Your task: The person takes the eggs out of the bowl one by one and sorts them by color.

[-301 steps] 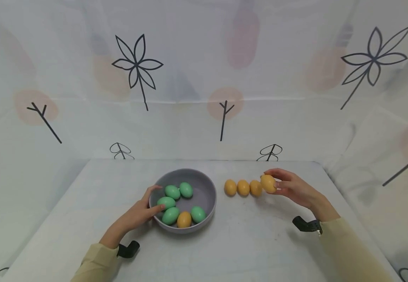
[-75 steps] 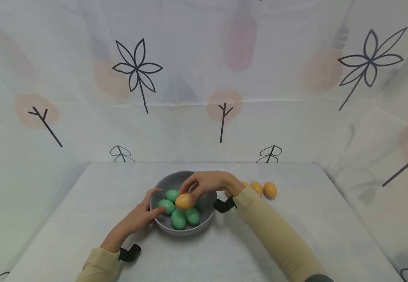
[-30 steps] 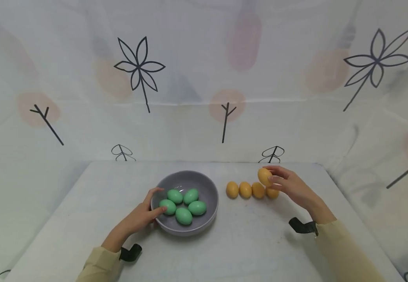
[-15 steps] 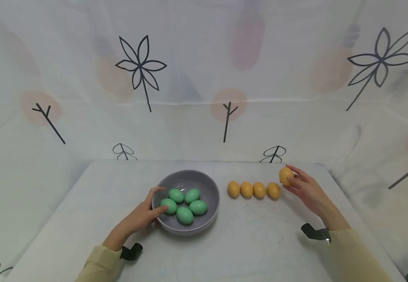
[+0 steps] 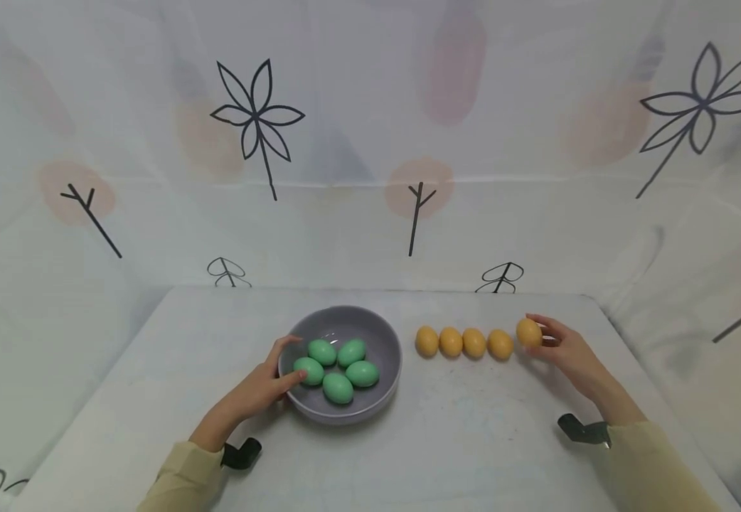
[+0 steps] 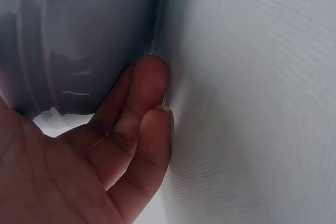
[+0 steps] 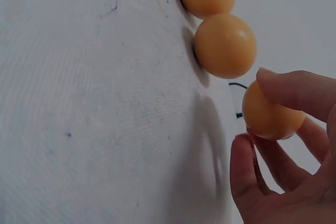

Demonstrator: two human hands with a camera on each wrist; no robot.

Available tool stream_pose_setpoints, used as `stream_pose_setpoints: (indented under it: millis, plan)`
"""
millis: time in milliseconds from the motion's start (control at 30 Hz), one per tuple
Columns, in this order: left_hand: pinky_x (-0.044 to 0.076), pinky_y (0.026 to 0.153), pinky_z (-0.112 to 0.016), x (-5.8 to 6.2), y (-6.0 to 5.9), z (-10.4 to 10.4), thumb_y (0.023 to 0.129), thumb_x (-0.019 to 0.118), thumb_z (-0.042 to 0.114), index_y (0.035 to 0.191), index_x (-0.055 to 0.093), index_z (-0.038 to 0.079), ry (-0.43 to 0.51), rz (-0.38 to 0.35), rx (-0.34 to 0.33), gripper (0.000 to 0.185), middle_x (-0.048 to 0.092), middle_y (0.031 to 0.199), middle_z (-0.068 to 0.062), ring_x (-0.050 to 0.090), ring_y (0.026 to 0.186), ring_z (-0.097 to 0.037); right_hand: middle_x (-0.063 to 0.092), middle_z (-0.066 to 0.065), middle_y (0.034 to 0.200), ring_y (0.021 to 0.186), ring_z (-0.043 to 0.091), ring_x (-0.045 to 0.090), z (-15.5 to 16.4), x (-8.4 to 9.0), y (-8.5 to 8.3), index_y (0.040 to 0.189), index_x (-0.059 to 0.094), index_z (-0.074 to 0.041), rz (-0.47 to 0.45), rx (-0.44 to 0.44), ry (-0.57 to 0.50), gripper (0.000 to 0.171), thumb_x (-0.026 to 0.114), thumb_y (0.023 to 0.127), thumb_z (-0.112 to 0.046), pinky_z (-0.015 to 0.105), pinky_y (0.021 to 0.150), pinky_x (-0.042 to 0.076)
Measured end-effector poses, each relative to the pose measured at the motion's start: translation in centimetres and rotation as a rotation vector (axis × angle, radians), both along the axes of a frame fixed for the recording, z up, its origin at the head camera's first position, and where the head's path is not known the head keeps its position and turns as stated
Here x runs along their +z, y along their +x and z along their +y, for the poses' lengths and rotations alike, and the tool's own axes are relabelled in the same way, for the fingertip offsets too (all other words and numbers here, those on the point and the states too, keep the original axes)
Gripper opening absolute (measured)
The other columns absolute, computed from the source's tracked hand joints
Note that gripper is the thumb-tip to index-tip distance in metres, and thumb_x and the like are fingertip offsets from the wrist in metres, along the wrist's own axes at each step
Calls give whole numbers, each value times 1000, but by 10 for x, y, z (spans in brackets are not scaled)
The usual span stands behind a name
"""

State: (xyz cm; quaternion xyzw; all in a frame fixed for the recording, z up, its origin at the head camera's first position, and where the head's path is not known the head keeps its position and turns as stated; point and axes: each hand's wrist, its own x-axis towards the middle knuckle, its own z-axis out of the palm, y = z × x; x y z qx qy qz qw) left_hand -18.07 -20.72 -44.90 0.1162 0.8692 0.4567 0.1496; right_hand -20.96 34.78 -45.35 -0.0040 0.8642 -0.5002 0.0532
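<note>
Printed cloth backdrop (image 5: 370, 142), white with line-drawn flowers, twigs and pale orange blots, hangs behind and to both sides; no writing or brand readable on it or anywhere else. White desk (image 5: 447, 448) below it, faint scuff marks on the surface. Grey bowl (image 5: 380, 341) sits left of centre on the desk, five green eggs (image 5: 338, 370) clustered inside, touching one another. Left hand (image 5: 258, 391) rests against the bowl's left wall, fingers relaxed and fairly straight, index fingertip over the rim beside the nearest green egg; the left wrist view shows the fingers (image 6: 142, 114) lying along the bowl's glossy outer wall (image 6: 84, 35), holding nothing. To the right of the bowl, a row of four orange eggs (image 5: 463, 342) lies on the desk, each just beside the next. Right hand (image 5: 569, 352) is at the right end of that row, pinching a fifth orange egg (image 5: 528, 332) between thumb and fingertips, just beside the last egg of the row; whether it touches the desk cannot be told. The right wrist view shows the held egg (image 7: 270, 114) close to its neighbour (image 7: 226, 45). Dark wrist straps (image 5: 582, 430) on both arms, pale yellow sleeves.
</note>
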Motion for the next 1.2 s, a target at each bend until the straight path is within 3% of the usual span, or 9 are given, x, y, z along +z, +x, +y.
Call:
stream_pose_setpoints:
  millis: [100,200,633,967,1200]
  plan:
    - [40,63,-34,1,0,1,98,61,42,150,23,31,5,3,-2,66,43,63,-2,46,61,-19,37,32,145,123,45,45,2,-5,-1,154,31,-3,-25,-9,47,80,75,89,-18,54,97,39]
    - [39,63,-34,1,-1,2,98,61,42,150,22,31,11,-2,-2,66,43,64,-2,45,61,-18,39,33,144,123,45,44,4,-10,-1,153,33,-1,-43,0,75,80,77,88,-19,59,98,35]
    - [40,64,-35,1,1,1,98,61,41,151,21,30,18,-9,3,67,43,66,-4,47,64,-21,39,30,142,122,43,41,1,-13,-1,153,32,-3,-97,3,158,78,73,91,-24,60,99,34]
    - [41,66,-35,1,4,3,98,61,41,150,23,30,17,-9,11,65,46,70,-6,49,66,-21,41,30,140,122,43,41,5,-14,0,154,30,-3,-95,29,136,82,75,90,-28,60,99,34]
    - [41,66,-36,2,7,4,98,62,41,149,23,30,19,-13,19,65,45,71,-6,49,66,-22,34,31,145,123,43,39,5,-15,-1,155,28,-4,-114,28,111,89,78,87,-34,61,101,32]
